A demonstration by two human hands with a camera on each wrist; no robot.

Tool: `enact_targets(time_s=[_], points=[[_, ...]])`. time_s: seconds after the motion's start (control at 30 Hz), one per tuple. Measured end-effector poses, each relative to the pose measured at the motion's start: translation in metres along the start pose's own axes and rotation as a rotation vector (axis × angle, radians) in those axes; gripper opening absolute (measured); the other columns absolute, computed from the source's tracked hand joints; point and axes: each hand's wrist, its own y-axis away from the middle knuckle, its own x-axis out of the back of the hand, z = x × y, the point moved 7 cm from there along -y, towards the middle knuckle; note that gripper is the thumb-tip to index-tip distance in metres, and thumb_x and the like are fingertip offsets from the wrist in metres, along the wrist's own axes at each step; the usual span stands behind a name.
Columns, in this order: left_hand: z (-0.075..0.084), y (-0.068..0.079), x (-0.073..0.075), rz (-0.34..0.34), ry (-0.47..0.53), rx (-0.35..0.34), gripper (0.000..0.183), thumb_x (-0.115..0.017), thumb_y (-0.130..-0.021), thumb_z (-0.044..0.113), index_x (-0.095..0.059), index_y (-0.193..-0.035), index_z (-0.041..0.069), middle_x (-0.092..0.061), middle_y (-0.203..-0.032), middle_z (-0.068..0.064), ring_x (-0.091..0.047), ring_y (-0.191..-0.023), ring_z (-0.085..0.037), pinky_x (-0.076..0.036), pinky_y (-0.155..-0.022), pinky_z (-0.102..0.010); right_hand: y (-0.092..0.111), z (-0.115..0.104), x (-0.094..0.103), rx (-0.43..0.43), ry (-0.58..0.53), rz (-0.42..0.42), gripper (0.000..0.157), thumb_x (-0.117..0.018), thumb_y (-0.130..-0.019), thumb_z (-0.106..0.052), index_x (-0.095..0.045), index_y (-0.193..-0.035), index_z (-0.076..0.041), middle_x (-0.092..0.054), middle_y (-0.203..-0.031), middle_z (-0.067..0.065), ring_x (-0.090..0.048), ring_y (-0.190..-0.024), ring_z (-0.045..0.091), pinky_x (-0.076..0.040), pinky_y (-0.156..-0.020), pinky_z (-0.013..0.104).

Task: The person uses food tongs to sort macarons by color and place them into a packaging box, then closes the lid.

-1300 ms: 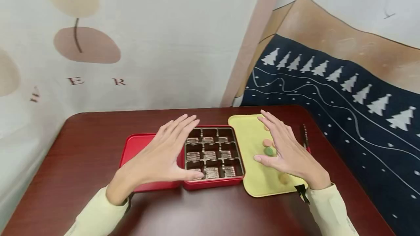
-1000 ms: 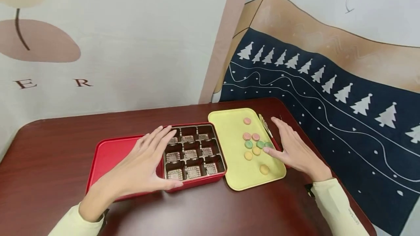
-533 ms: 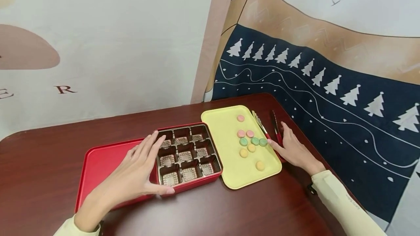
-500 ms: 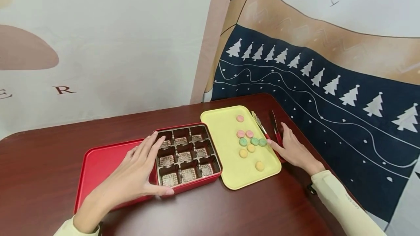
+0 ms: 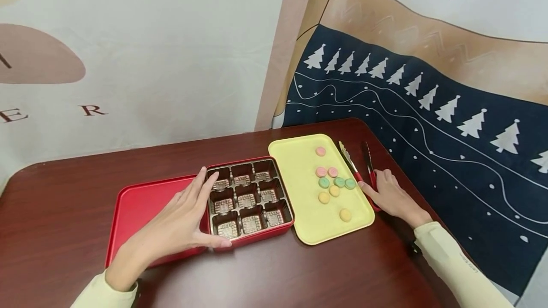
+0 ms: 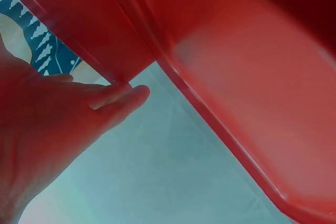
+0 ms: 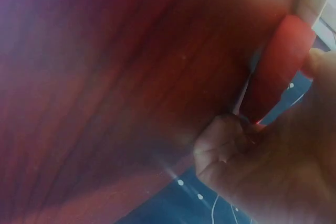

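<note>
My left hand (image 5: 171, 227) lies along the left side of a red box (image 5: 261, 237). Its fingers are straight, with the thumb by the front corner. Several compartments of a brown insert (image 5: 246, 201) fill the box, all empty. In the left wrist view the fingers (image 6: 123, 103) touch the red wall. At the table's right, my right hand (image 5: 396, 198) holds red-handled tongs (image 5: 358, 177), which lie spread beside the yellow tray (image 5: 295, 156). Its thumb is on one arm and its curled fingers on the other. The right wrist view shows one red handle (image 7: 278, 69) beside the hand.
Several pink (image 5: 320, 151), green (image 5: 324, 182) and yellow macarons (image 5: 345, 215) lie on the yellow tray. A flat red lid (image 5: 145, 203) lies left of the box, partly under my left forearm. The dark wooden table (image 5: 274, 270) ends near the printed cloth at right.
My right hand has moved from above the yellow tray rightward and down to the tongs, and its fingers have curled in. My left hand has lowered to the box's left side. The view turned right.
</note>
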Motion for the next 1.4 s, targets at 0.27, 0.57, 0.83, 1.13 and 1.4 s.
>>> enact_targets(time_s=[0.27,0.57,0.83,1.13,1.4], points=[[-0.002,-0.004,0.000,-0.006,-0.002,0.007,0.152,-0.078,-0.071,0.091,-0.006,-0.175,0.006,-0.001,-0.179,-0.026,-0.022,-0.157,-0.058,-0.023,-0.119,-0.079,-0.001,0.009,0.010,-0.064,-0.001,0.036,0.061,-0.066,-0.107,-0.040,-0.050,-0.125,0.016,-0.050,-0.106,0.023,-0.056,-0.086,0.034,-0.052,-0.074,0.047],[0.001,-0.007,-0.001,-0.006,-0.015,-0.009,0.150,-0.080,-0.072,0.089,-0.009,-0.175,0.004,-0.002,-0.179,-0.027,-0.021,-0.157,-0.059,-0.021,-0.119,-0.080,0.005,0.019,0.020,-0.131,-0.022,0.073,0.049,-0.064,-0.108,-0.032,-0.046,-0.112,0.013,-0.050,-0.089,0.020,-0.054,-0.069,0.031,-0.045,-0.058,0.039],[0.000,-0.007,-0.004,0.002,-0.022,-0.015,0.149,-0.082,-0.072,0.087,-0.011,-0.174,0.004,-0.005,-0.178,-0.029,-0.026,-0.155,-0.060,-0.022,-0.118,-0.080,0.023,0.024,0.037,-0.142,-0.104,0.190,0.069,-0.057,-0.111,-0.038,-0.032,-0.145,0.018,-0.060,-0.101,0.029,-0.060,-0.072,0.030,-0.048,-0.057,0.038],[-0.004,0.000,-0.004,-0.002,-0.008,-0.008,0.147,-0.082,-0.074,0.086,-0.013,-0.174,0.004,-0.003,-0.179,-0.027,-0.023,-0.157,-0.058,-0.021,-0.119,-0.079,0.046,-0.019,0.054,0.057,-0.024,0.308,0.072,-0.076,-0.103,-0.047,-0.049,-0.151,-0.001,-0.066,-0.093,0.013,-0.058,-0.073,0.025,-0.046,-0.057,0.035],[-0.004,0.003,-0.003,-0.006,-0.021,-0.004,0.147,-0.072,-0.075,0.093,-0.013,-0.174,0.003,-0.002,-0.179,-0.028,-0.023,-0.156,-0.059,-0.022,-0.119,-0.079,0.054,-0.036,0.056,0.189,0.112,0.276,0.061,-0.084,-0.097,-0.043,-0.067,-0.139,-0.003,-0.066,-0.087,-0.001,-0.054,-0.071,0.016,-0.042,-0.055,0.032]])
